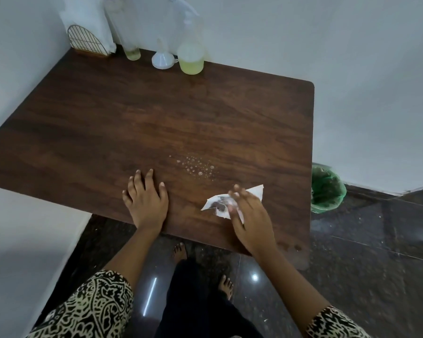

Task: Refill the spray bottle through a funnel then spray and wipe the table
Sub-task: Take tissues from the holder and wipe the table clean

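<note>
A clear spray bottle [190, 54] with yellow-green liquid stands at the far edge of the dark wooden table [108, 113]. A white funnel [162, 60] sits upside down just left of it. Spray droplets [195, 165] dot the wood near the front. My right hand [248, 213] presses a crumpled white tissue [220, 203] flat on the table just below the droplets, fingers straight and blurred. My left hand [145, 198] rests flat on the table near the front edge, fingers spread.
A tall clear refill bottle [130, 45] and a wire tissue holder [87, 41] with white paper stand at the far left corner by the wall. A green-lined bin [326, 189] sits on the floor right of the table. My bare feet are below the table's front edge.
</note>
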Demonstrator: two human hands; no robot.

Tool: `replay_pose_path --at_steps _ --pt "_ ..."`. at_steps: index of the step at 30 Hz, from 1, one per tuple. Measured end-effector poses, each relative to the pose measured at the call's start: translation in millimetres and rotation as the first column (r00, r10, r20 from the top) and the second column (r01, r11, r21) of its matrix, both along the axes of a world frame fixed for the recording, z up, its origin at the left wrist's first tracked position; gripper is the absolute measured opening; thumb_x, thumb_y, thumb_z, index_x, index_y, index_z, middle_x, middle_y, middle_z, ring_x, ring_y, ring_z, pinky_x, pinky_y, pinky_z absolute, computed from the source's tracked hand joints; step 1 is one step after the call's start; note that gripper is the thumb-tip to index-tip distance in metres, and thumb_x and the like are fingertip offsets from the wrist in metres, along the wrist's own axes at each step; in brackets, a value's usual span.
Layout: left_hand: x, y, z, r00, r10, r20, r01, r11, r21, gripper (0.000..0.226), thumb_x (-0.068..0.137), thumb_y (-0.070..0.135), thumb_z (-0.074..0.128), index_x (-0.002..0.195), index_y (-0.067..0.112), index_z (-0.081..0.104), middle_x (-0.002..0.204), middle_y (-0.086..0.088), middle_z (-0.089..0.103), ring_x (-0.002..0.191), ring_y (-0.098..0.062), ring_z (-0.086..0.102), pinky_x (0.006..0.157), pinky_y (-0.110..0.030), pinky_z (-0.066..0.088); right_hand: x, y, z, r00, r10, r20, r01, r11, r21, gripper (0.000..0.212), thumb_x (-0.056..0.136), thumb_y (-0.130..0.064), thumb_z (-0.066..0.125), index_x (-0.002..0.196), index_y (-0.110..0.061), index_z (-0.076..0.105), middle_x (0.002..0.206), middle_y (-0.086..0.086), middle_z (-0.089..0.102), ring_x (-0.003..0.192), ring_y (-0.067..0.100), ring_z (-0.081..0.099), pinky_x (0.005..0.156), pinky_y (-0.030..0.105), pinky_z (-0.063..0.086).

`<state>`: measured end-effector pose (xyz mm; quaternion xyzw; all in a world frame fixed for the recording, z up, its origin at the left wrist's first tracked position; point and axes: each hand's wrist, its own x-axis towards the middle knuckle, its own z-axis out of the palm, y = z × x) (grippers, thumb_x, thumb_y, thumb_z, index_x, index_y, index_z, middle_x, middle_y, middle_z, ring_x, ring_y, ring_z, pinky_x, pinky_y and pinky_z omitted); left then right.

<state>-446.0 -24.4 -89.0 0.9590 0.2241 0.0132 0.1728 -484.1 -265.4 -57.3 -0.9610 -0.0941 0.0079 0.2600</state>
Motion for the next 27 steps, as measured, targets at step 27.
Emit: replay_pose_path --at_steps 27 --pt "-2 -2 -1 0.999 -0.042 0.022 0.042 0.999 0.031 0.047 0.097 0.035 0.042 0.141 0.018 0.042 0.154 -0.011 0.031 0.144 -0.031 0.021 0.113 -0.06 0.013 -80 -37 -30 0.964 -0.164 -0.207 0.099 0.951 -0.293 0.081 0.091 -0.064 0.01 0.149 -0.008 0.024 0.155 0.008 0.024 0.145 0.024 0.02 0.116 0.042 0.014"
